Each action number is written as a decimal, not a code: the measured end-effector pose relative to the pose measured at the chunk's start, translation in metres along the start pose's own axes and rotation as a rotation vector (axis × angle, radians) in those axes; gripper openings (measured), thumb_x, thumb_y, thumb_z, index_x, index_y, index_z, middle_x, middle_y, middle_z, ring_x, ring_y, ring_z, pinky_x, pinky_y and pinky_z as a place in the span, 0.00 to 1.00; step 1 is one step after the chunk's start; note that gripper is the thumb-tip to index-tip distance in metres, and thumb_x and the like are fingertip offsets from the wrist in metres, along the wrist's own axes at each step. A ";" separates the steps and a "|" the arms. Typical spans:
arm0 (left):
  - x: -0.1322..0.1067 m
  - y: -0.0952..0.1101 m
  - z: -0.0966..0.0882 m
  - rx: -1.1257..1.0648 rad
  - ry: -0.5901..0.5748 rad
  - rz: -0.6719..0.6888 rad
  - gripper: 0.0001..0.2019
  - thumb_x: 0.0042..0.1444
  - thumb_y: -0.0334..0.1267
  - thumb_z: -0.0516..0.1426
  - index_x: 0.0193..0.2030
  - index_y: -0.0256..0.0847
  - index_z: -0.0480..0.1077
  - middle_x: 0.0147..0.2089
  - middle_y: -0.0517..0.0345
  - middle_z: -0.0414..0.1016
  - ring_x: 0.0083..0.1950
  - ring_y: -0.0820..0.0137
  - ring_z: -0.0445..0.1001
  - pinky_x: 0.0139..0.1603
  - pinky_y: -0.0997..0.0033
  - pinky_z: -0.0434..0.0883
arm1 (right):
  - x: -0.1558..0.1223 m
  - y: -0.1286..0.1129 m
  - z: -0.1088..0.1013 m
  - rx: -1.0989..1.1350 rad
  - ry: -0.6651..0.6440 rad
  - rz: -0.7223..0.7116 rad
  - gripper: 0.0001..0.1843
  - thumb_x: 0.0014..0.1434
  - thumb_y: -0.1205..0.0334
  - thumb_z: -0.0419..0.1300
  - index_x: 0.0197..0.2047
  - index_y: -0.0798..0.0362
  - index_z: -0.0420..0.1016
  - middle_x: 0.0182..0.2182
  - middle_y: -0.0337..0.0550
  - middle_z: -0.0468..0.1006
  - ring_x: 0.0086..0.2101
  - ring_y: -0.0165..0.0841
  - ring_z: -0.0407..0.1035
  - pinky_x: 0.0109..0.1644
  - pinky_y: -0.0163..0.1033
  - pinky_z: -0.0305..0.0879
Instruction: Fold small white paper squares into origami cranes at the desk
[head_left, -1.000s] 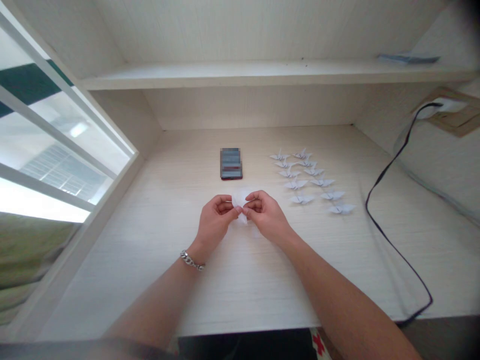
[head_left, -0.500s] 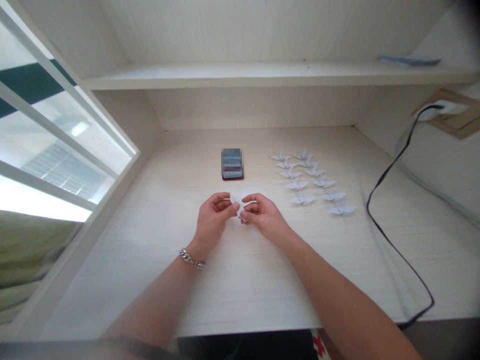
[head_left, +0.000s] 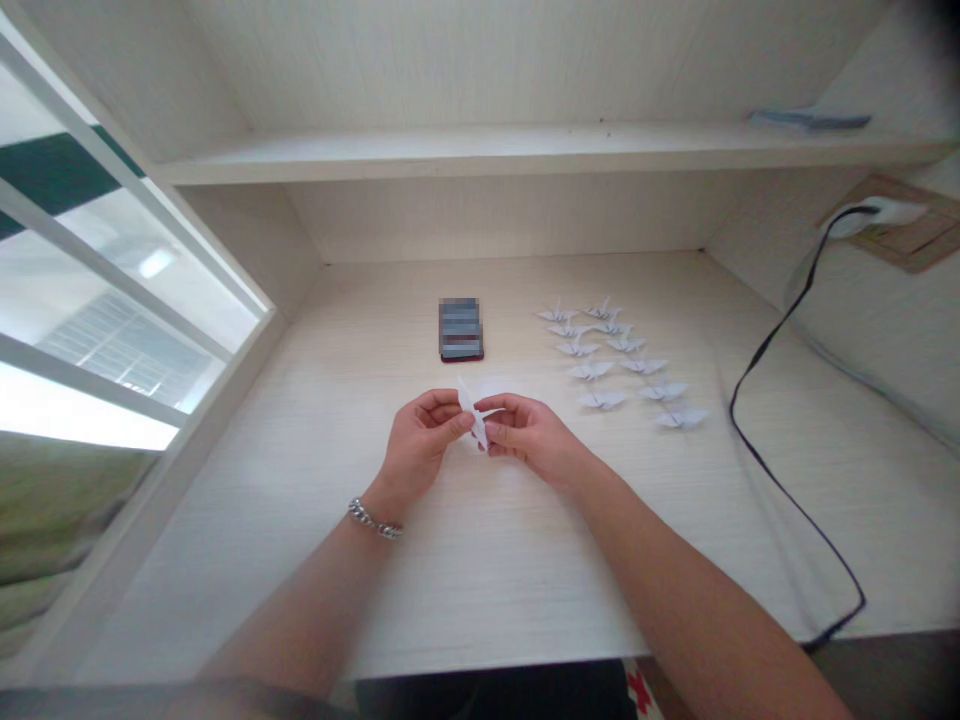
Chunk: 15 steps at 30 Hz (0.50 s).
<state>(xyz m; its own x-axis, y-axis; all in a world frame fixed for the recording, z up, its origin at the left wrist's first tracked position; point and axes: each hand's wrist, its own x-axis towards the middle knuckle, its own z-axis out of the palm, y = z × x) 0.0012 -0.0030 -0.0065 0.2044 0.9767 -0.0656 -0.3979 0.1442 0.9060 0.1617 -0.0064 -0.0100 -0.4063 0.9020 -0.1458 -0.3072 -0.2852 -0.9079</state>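
Note:
A small white paper crane, its wings spread, is held above the desk between my two hands. My left hand pinches it from the left with thumb and fingers; a silver chain bracelet circles that wrist. From the right, my right hand is closed on the paper's near edge with thumb and fingertips. Parts of the paper are hidden behind my fingers. Several finished white paper cranes stand in two slanting rows on the desk, to the right beyond my right hand.
A phone with a blurred-out screen lies on the pale desk beyond my hands. A black cable runs from the wall socket down the right side. A shelf spans the back, and a barred window is at left.
The held paper has turned so more of its wing shows between my hands. My right fingers have moved slightly lower against it. The view has shifted a little.

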 end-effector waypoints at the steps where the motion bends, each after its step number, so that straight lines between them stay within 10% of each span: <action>1: 0.001 -0.001 -0.002 0.032 0.028 -0.003 0.15 0.39 0.31 0.66 0.36 0.36 0.70 0.29 0.57 0.76 0.30 0.72 0.74 0.33 0.71 0.71 | 0.002 0.001 -0.001 -0.068 0.074 -0.041 0.17 0.46 0.57 0.65 0.39 0.53 0.72 0.27 0.38 0.72 0.27 0.27 0.67 0.32 0.35 0.64; 15: 0.000 -0.004 0.000 0.304 0.084 -0.107 0.11 0.38 0.36 0.66 0.30 0.34 0.73 0.28 0.57 0.76 0.28 0.72 0.73 0.33 0.71 0.72 | 0.007 0.009 -0.007 -0.432 0.207 -0.135 0.07 0.48 0.61 0.61 0.30 0.56 0.72 0.24 0.38 0.73 0.25 0.28 0.66 0.30 0.35 0.64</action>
<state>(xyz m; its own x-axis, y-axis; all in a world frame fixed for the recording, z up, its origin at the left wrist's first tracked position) 0.0027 -0.0033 -0.0100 0.1513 0.9701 -0.1897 -0.0907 0.2047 0.9746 0.1617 0.0001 -0.0214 -0.1946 0.9796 -0.0506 0.0575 -0.0401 -0.9975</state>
